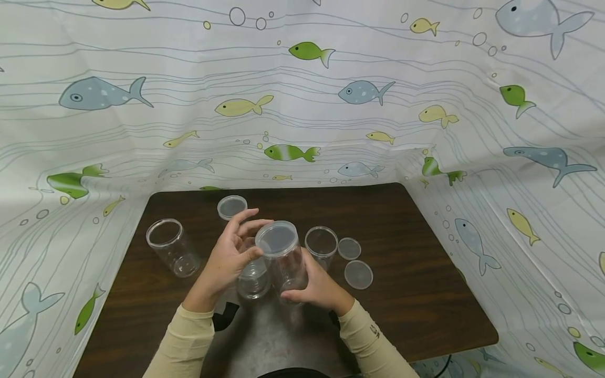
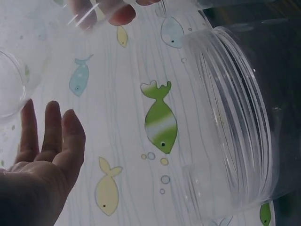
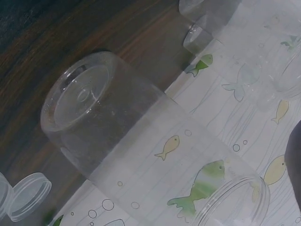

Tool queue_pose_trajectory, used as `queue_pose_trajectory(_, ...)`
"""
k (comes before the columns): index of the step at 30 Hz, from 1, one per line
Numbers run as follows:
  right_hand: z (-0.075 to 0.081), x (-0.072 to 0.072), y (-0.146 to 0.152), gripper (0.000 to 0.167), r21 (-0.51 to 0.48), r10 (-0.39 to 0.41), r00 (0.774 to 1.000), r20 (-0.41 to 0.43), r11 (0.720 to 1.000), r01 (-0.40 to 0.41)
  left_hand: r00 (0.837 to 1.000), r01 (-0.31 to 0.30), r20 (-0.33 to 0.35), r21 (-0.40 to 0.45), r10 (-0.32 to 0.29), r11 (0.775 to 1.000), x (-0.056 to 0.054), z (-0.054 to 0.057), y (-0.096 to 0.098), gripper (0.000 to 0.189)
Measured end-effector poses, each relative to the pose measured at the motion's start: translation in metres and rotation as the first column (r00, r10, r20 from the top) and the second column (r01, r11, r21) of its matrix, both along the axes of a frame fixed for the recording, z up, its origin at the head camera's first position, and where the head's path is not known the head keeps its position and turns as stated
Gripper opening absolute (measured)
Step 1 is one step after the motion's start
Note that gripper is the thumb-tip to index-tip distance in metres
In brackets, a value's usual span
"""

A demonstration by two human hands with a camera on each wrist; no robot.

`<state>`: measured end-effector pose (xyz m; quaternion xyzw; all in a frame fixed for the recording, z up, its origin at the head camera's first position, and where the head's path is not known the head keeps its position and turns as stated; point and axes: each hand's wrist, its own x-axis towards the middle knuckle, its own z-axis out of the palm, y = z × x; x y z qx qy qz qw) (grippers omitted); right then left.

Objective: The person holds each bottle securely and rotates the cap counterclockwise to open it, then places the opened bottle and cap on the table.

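Fish-print sheeting (image 1: 302,73) fills the upper frame and both sides. The dark wood-grain tabletop (image 1: 425,310) spans the lower half, its rounded corner at lower right; the widest room for moving lies on that side. Pale yellow sleeves (image 1: 181,344) angle inward from the bottom. The right hand (image 1: 321,283) grips a lidded clear jar (image 1: 287,268) at lower centre, thumb across its near side. The left hand (image 1: 227,257) is open, fingers extended toward this jar's top; I cannot tell whether they touch. Other clear jars stand at lower left (image 1: 172,249), just left of the held one (image 1: 254,281) and just right (image 1: 322,247). Translucent lids lie above the left hand (image 1: 232,207) and right of centre (image 1: 358,274) (image 1: 350,248).
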<state>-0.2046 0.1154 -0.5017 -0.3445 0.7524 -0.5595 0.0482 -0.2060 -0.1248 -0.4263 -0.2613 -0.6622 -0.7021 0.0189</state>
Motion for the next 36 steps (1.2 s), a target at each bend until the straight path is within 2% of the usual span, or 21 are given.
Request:
queue_pose_trajectory(3,-0.001,0.001,-0.003,0.096,0.021,-0.053,0.998,-0.043,0.998,0.053,0.996,-0.081,-0.03,-0.025,0.08,0.996,0.003,-0.001,0.006,0.085)
queue_pose_trajectory(6,-0.002,0.002,-0.007,0.101,0.063,-0.143,0.978,-0.154,0.986,0.155,0.977,-0.212,-0.046,-0.049,0.209,0.976,0.008,-0.002,0.018,0.081)
queue_pose_trajectory(8,-0.003,0.003,-0.01,0.103,0.085,-0.222,0.946,-0.236,0.965,0.247,0.947,-0.322,-0.047,-0.071,0.319,0.944,0.012,-0.002,0.028,0.077)
queue_pose_trajectory(11,-0.004,0.005,-0.015,0.103,0.107,-0.328,0.882,-0.337,0.918,0.382,0.883,-0.469,-0.048,-0.104,0.466,0.877,0.016,-0.001,0.043,0.073)
queue_pose_trajectory(13,-0.004,0.007,-0.018,0.101,0.119,-0.377,0.844,-0.382,0.885,0.449,0.843,-0.537,-0.054,-0.125,0.535,0.834,0.018,-0.001,0.052,0.073)
queue_pose_trajectory(15,-0.005,0.008,-0.02,0.101,0.13,-0.405,0.819,-0.406,0.862,0.49,0.812,-0.583,-0.065,-0.141,0.581,0.8,0.018,0.0,0.058,0.074)
queue_pose_trajectory(17,-0.006,0.009,-0.021,0.1,0.134,-0.419,0.807,-0.415,0.85,0.51,0.793,-0.608,-0.077,-0.146,0.604,0.78,0.019,0.001,0.062,0.077)
queue_pose_trajectory(19,-0.005,0.009,-0.022,0.1,0.133,-0.426,0.808,-0.408,0.847,0.514,0.788,-0.616,-0.084,-0.139,0.61,0.776,0.018,0.001,0.062,0.081)
queue_pose_trajectory(21,-0.005,0.009,-0.022,0.099,0.132,-0.425,0.817,-0.389,0.853,0.506,0.796,-0.606,-0.086,-0.131,0.6,0.785,0.017,0.001,0.06,0.092)
queue_pose_trajectory(24,-0.005,0.008,-0.019,0.094,0.092,-0.402,0.865,-0.3,0.89,0.446,0.824,-0.566,-0.089,-0.124,0.559,0.815,0.015,0.001,0.051,0.112)
queue_pose_trajectory(27,-0.003,0.005,-0.013,0.087,0.0,-0.336,0.926,-0.172,0.94,0.341,0.876,-0.481,-0.092,-0.089,0.473,0.872,0.01,0.003,0.038,0.122)
queue_pose_trajectory(29,-0.001,0.002,-0.008,0.087,-0.053,-0.27,0.959,-0.09,0.963,0.266,0.917,-0.395,-0.091,-0.063,0.389,0.916,0.007,0.004,0.028,0.12)
queue_pose_trajectory(30,0.0,0.001,-0.005,0.088,-0.064,-0.237,0.97,-0.062,0.97,0.233,0.937,-0.345,-0.08,-0.05,0.34,0.937,0.005,0.005,0.023,0.117)
queue_pose_trajectory(32,0.002,-0.001,0.0,0.087,-0.075,-0.179,0.983,-0.027,0.981,0.176,0.964,-0.261,-0.058,-0.042,0.258,0.964,0.0,0.005,0.013,0.113)
queue_pose_trajectory(34,0.003,-0.003,0.003,0.088,-0.072,-0.117,0.993,-0.003,0.991,0.116,0.981,-0.19,-0.037,-0.051,0.188,0.981,-0.004,0.005,0.005,0.108)
queue_pose_trajectory(36,0.003,-0.003,0.005,0.088,-0.059,-0.068,0.998,-0.002,0.996,0.068,0.991,-0.134,-0.034,-0.051,0.132,0.99,-0.006,0.005,0.001,0.106)
